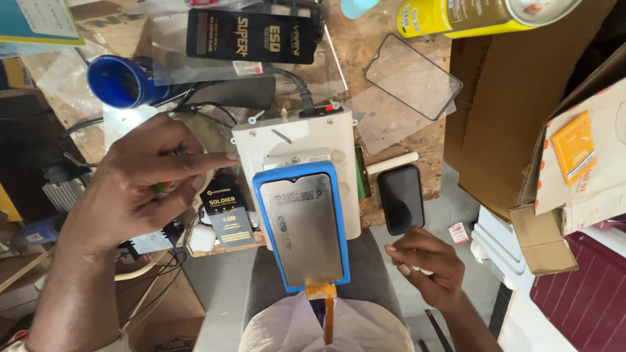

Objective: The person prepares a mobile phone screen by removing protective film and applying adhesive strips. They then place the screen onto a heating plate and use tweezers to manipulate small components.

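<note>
Left hand pinching small green-tipped tool, raised left of panel | right hand loose, empty, near dark phone | panel flat on white machine (blue frame steadying it).

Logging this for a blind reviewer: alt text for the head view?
A phone screen panel in a blue frame lies on a white machine. The left hand hovers left of it; the right hand is below a black phone.

Phone repair workshop, white heating plate, loose screen glass, scarred wooden bench, cardboard boxes
</note>
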